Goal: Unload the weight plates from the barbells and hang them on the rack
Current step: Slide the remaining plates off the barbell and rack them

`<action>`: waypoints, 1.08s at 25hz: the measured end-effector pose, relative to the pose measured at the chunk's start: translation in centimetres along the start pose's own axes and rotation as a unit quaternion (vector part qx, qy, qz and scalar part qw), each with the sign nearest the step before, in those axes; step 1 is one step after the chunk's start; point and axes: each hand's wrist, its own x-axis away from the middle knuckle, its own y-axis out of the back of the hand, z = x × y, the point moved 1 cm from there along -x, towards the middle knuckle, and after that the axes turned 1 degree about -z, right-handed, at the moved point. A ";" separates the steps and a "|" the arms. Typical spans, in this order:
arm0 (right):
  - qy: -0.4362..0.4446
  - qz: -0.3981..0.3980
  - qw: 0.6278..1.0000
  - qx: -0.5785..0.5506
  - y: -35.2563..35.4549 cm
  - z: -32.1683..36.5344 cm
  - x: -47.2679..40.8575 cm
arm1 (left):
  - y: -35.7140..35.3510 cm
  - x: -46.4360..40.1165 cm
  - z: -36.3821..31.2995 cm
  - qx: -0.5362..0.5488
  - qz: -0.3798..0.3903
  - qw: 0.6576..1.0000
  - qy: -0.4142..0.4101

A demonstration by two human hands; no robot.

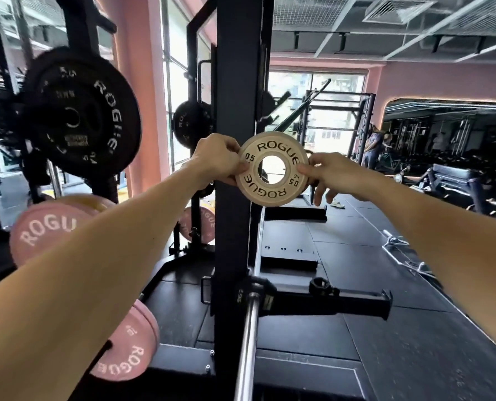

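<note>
rack upright ahead (black), right side open

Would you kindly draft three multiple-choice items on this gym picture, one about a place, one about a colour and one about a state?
1. Where is the small plate?
A. Lying on the floor
B. Held up in front of the upright
C. On the barbell

2. What colour is the big plate at upper left?
A. Black
B. Pink
C. White

3. How is the small plate held?
A. By the left hand alone
B. By the right hand alone
C. By both hands

Answers: 1 B, it is in the air before the dark post; 2 A, it is black with white lettering; 3 C, fingers of each hand pinch opposite edges.
</note>
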 end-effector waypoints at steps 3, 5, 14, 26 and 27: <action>0.001 0.003 1.000 0.009 -4.9 -5.1 1.8 | -3.3 3.2 6.1 0.002 0.007 1.000 0.013; 0.002 0.007 1.000 0.016 -8.2 -8.4 2.7 | -5.2 5.1 10.1 0.006 0.008 1.000 0.016; 0.004 0.035 0.999 0.038 -22.2 -22.2 8.4 | -12.5 15.1 26.2 -0.006 0.033 0.999 0.020; -0.074 0.085 0.993 0.034 -34.1 -31.6 17.0 | -18.3 25.2 39.2 -0.020 0.078 0.994 0.075; -0.077 0.089 0.993 0.033 -34.7 -32.2 17.4 | -18.6 25.7 39.9 -0.028 0.081 0.993 0.077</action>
